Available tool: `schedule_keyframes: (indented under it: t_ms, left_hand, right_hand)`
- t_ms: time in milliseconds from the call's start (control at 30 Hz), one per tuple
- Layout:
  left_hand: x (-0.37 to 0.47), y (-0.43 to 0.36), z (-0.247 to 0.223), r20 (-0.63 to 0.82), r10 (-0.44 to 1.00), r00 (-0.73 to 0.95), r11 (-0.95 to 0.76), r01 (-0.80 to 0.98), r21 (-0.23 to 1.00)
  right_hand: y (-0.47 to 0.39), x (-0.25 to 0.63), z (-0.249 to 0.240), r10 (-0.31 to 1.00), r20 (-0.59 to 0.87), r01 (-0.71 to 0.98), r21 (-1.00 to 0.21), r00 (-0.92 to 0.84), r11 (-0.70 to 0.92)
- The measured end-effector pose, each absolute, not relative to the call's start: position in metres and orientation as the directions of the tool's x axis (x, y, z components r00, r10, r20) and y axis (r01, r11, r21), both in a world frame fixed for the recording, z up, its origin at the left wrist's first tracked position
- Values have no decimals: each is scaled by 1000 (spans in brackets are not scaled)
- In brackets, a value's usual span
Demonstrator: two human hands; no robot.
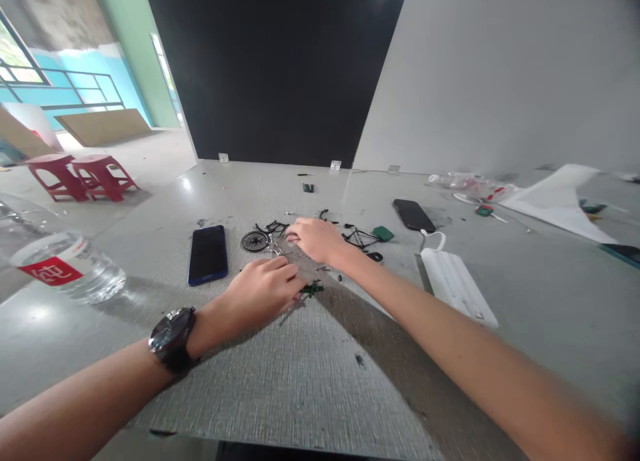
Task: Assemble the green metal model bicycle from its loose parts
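Observation:
My left hand (267, 284), with a black watch on its wrist, rests low over the table with its fingers curled. Its fingertips are beside a small dark green part (313, 288); whatever they pinch is hidden. Farther forward, my right hand (313, 239) has its fingers bent down near a black bicycle-like frame piece (277, 228), and its fingertips hide what they touch. A small spoked wheel (255, 241) lies left of the hands. Right of my right hand are another black frame (357, 236) and a green piece (383, 234).
A dark phone (208, 255) lies left, with a water bottle (73, 268) beyond it. To the right are a second phone (414, 214), a white power bank (457, 284) with a cable, and a clear plastic bottle (470, 182). A black panel (280, 68) stands behind the table.

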State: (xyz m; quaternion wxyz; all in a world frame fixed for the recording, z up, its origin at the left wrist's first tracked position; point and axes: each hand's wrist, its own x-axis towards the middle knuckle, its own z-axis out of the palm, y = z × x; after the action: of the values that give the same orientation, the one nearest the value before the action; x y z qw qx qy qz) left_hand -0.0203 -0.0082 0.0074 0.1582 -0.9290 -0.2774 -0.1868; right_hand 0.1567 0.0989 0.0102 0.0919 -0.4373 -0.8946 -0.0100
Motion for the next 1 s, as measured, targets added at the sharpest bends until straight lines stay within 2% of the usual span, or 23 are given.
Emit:
schedule_keyframes:
  t_ms: [200, 533, 600, 700, 867, 1000]
  left_hand:
    - [-21, -7, 4, 426, 482, 765, -787, 592, -174]
    - [-20, -7, 7, 461, 436, 773, -802, 566, -192]
    - [-20, -7, 6, 455, 441, 774, -799, 569, -193]
    - [-21, -6, 5, 443, 446, 778, -799, 569, -195]
    - [-21, -8, 5, 421, 474, 774, -790, 585, -186]
    - [-20, -8, 7, 409, 464, 786, -792, 575, -207]
  right_hand:
    - [103, 146, 5, 774, 173, 783, -26, -609, 622]
    - [90, 143, 10, 754, 106, 761, 53, -648, 647]
    - [87, 149, 13, 759, 86, 762, 15, -646, 647]
    - [78, 165, 18, 771, 70, 763, -109, -634, 637]
    - [51, 196, 19, 770, 145, 719, -284, -621, 634]
    - [30, 210, 16, 746, 288, 629, -405, -600, 663]
